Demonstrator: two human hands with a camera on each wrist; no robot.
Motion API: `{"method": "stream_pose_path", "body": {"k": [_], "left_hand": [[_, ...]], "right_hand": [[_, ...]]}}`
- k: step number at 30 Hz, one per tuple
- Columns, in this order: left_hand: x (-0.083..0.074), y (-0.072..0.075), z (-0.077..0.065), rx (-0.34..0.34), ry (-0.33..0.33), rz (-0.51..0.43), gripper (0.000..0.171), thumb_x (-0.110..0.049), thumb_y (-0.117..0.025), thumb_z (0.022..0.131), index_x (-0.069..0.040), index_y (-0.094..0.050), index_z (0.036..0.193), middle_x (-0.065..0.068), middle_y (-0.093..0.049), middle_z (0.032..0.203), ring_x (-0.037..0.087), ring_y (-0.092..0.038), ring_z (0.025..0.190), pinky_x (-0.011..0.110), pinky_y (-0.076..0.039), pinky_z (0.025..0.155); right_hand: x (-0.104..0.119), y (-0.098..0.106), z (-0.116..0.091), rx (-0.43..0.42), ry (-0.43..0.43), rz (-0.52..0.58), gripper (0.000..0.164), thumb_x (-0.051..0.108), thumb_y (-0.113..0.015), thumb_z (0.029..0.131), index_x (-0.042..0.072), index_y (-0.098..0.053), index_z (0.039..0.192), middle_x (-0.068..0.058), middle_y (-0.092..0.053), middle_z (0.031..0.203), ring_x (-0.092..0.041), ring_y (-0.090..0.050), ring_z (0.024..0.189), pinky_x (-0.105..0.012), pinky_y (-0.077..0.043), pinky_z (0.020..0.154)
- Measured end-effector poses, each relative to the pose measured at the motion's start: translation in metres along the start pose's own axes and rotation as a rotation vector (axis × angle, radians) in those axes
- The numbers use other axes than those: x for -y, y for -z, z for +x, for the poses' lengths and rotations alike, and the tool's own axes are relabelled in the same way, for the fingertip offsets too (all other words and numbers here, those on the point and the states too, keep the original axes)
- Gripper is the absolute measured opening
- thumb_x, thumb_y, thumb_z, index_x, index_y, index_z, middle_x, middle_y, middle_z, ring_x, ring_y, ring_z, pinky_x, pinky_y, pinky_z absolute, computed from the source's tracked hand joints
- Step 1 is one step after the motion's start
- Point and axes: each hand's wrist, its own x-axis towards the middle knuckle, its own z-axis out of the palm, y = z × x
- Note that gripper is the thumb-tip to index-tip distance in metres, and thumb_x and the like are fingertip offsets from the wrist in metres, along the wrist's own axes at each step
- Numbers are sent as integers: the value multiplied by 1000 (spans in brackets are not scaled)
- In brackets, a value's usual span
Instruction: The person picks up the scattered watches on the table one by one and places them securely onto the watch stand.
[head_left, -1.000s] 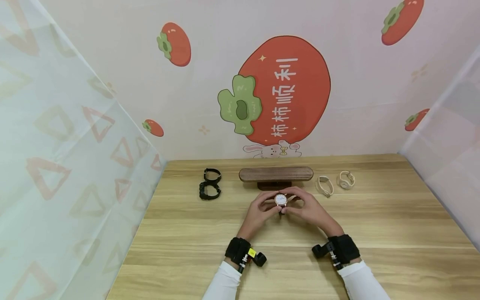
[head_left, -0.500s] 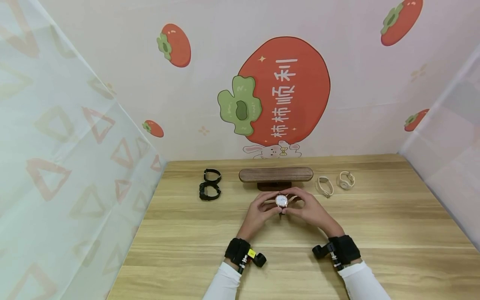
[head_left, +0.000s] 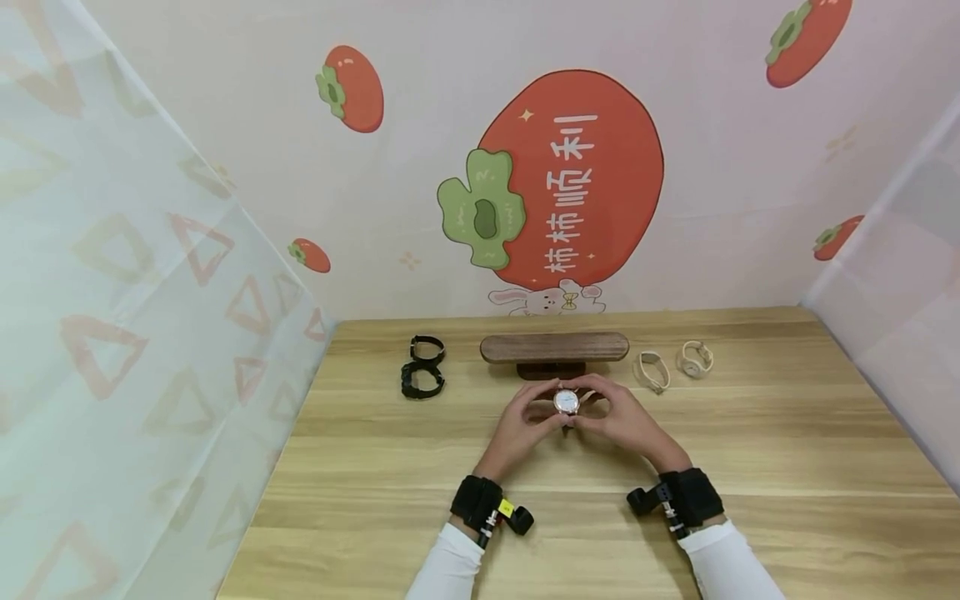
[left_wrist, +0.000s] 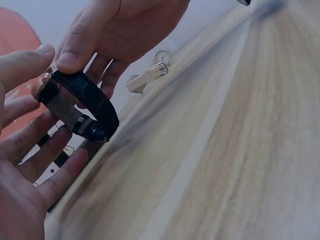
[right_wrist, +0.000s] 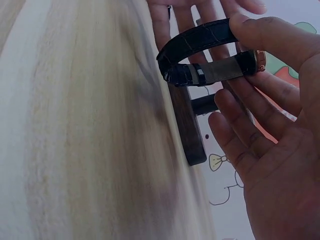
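Note:
A wristwatch (head_left: 566, 402) with a white dial, a rose-gold case and a dark leather strap is held between both hands, dial up. My left hand (head_left: 519, 427) pinches it from the left, thumb at the near side and fingers at the far side. From the right, my right hand (head_left: 624, 423) pinches it the same way. In the left wrist view the buckled strap (left_wrist: 87, 105) hangs as a closed loop below the case. The right wrist view shows the strap (right_wrist: 200, 42) with the thumb pressed near the case.
Behind the hands stands a dark wooden bar-shaped stand (head_left: 553, 347) on a short base. Two black watches (head_left: 422, 380) lie to its left. On its right are a pale watch (head_left: 654, 372) and another pale watch (head_left: 696, 360). The wooden table (head_left: 360, 500) meets printed walls at the back and sides.
The watch has shifted very slightly to the right between the hands, its dial tilting a little. Both hands keep their grip, and the other watches and stand stay put.

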Motion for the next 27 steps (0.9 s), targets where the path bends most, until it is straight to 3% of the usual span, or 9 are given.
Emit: {"method": "stream_pose_path", "body": {"k": [3,7,11,16,21,27], "left_hand": [[-5,2,2,0,-24,59,62,-22,-78,99,-13,-54,156,9,-56,146,24,-68,125,31,-59,106],[-13,8,6,-21,-106,119,55,-17,-79,99,-6,-59,149,12,-61,140,28,-64,128,37,-61,104],[-23,19,12,-58,-183,155,45,-8,-78,98,-6,-65,141,14,-68,128,33,-66,123,47,-63,99],[-33,37,18,-133,-227,245,38,-7,-78,98,-5,-70,134,11,-72,123,34,-68,115,52,-60,99],[-39,53,23,-221,-214,356,32,-12,-77,100,-7,-72,131,12,-68,129,33,-64,121,54,-56,105],[-36,70,31,-295,-103,405,39,-17,-78,99,-10,-69,136,15,-60,141,35,-53,136,58,-46,116]], "right_hand": [[-1,1,1,-3,3,-7,47,11,-88,90,11,-71,134,-8,-72,125,-23,-70,105,-52,-60,95],[-1,1,1,6,-5,-3,47,16,-88,90,9,-70,134,-8,-72,125,-23,-71,104,-52,-60,95],[-2,0,1,7,-17,-1,47,15,-88,90,9,-70,133,-9,-71,124,-23,-71,103,-52,-61,94],[-2,-1,1,9,-28,-2,49,12,-89,89,11,-70,134,-8,-71,125,-22,-71,102,-51,-61,93],[-2,-1,0,12,-25,-7,49,12,-89,88,10,-70,134,-9,-71,125,-23,-71,103,-53,-61,93],[-3,0,0,5,-21,-18,49,11,-89,88,11,-70,133,-8,-71,125,-22,-70,103,-50,-61,93]]}}
